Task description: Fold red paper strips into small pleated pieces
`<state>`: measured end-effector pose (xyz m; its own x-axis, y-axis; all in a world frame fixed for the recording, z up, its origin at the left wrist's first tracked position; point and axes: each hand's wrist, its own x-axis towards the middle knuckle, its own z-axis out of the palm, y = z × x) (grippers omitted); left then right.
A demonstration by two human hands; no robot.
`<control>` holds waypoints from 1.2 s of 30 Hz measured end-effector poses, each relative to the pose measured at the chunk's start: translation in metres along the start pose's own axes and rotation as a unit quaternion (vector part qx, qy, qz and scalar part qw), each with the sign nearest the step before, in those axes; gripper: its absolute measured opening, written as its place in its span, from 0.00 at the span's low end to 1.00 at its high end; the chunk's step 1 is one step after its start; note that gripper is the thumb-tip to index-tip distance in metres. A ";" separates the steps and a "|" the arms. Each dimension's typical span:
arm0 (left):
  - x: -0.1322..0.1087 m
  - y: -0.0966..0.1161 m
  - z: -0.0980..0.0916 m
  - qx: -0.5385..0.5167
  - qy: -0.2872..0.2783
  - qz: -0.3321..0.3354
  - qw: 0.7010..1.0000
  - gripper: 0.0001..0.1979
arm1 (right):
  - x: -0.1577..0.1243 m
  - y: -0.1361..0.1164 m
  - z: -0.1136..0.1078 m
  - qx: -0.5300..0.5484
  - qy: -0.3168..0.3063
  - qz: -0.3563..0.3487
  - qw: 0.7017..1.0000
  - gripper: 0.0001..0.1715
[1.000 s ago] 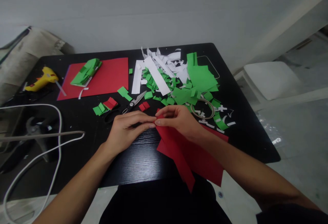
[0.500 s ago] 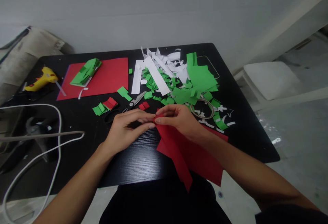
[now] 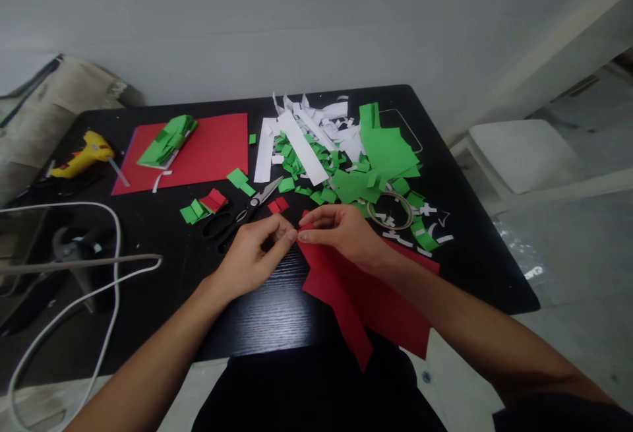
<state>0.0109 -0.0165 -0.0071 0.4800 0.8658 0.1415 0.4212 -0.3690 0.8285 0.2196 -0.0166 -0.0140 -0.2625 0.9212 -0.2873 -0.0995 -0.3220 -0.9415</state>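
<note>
Both hands meet at the top corner of a red paper sheet [image 3: 366,300] that lies on the black table [image 3: 267,307] and hangs over its near edge. My left hand [image 3: 254,254] is closed, its fingertips pinched on that corner. My right hand [image 3: 341,234] pinches the same corner from the other side and rests on the sheet. Black-handled scissors [image 3: 237,214] lie just beyond my left hand. Two small red folded pieces [image 3: 277,205] sit beside them.
A pile of green and white paper scraps [image 3: 336,155] covers the far middle. A tape ring [image 3: 393,210] lies to its right. A second red sheet [image 3: 208,148] bearing green pieces lies at the far left, next to a yellow glue gun [image 3: 82,155]. White cable [image 3: 99,274] loops at left.
My left hand has drawn its fingers in and shifted slightly right toward the corner. The right hand and the red sheet have barely moved.
</note>
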 end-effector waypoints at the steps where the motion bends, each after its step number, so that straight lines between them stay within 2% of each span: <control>1: 0.000 0.000 0.000 0.003 -0.001 0.003 1.000 0.13 | 0.000 0.000 0.000 -0.002 0.000 0.002 1.000 0.19; 8: 0.000 -0.002 -0.002 0.013 0.015 0.013 1.000 0.11 | 0.001 -0.003 -0.003 0.068 -0.025 0.076 0.994 0.18; 11: 0.001 -0.001 -0.002 0.018 0.026 0.018 0.999 0.11 | 0.001 -0.006 -0.004 0.077 -0.020 0.083 0.993 0.19; 18: 0.000 0.000 -0.001 0.045 0.057 0.037 0.997 0.09 | 0.002 -0.006 -0.003 0.049 -0.008 0.040 0.998 0.20; 23: 0.002 -0.001 -0.003 0.041 0.067 0.039 0.996 0.10 | 0.001 -0.004 -0.002 0.066 -0.054 0.064 0.994 0.21; 27: 0.003 0.000 -0.004 0.038 0.077 0.036 0.996 0.10 | 0.000 -0.005 -0.002 0.034 -0.050 0.059 0.996 0.22; 33: 0.003 -0.004 -0.007 0.042 0.088 0.009 0.995 0.10 | 0.000 -0.003 -0.004 -0.058 -0.045 0.003 0.997 0.24; 36: 0.004 -0.005 -0.004 0.016 0.079 -0.022 0.997 0.10 | 0.000 0.000 -0.002 -0.071 -0.045 -0.005 0.996 0.24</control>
<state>0.0078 -0.0102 -0.0084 0.3342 0.9230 0.1906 0.4642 -0.3372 0.8190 0.2217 -0.0158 -0.0147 -0.3480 0.8985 -0.2677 0.0334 -0.2735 -0.9613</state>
